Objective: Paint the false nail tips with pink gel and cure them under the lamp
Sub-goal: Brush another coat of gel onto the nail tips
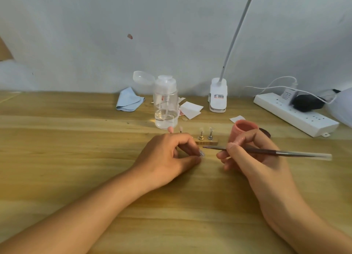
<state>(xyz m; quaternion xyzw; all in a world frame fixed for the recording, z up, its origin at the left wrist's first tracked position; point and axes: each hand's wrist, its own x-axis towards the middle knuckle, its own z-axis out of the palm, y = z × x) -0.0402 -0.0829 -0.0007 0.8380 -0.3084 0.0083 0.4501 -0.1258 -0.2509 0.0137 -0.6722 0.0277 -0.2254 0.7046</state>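
My left hand (169, 154) pinches a small pale nail tip (201, 153) between thumb and forefinger, low over the wooden table (76, 149). A thin dark brush (266, 152) lies in the grip of my right hand (253, 154), bristle end pointing left and almost touching the nail tip. Behind my hands a small wooden holder (206, 142) carries metal stands with clear nail tips (205, 130); two more tips (175, 129), one of them pink, show above my left knuckles. A pink gel pot (242, 129) stands open just behind my right fingers.
A clear pump bottle (165, 105) with its lid flipped open stands behind the holder. A blue cloth (128, 99) and white paper squares (191, 109) lie near it. A white clip lamp base (218, 95) with gooseneck and a white power strip (295, 113) sit at the back right.
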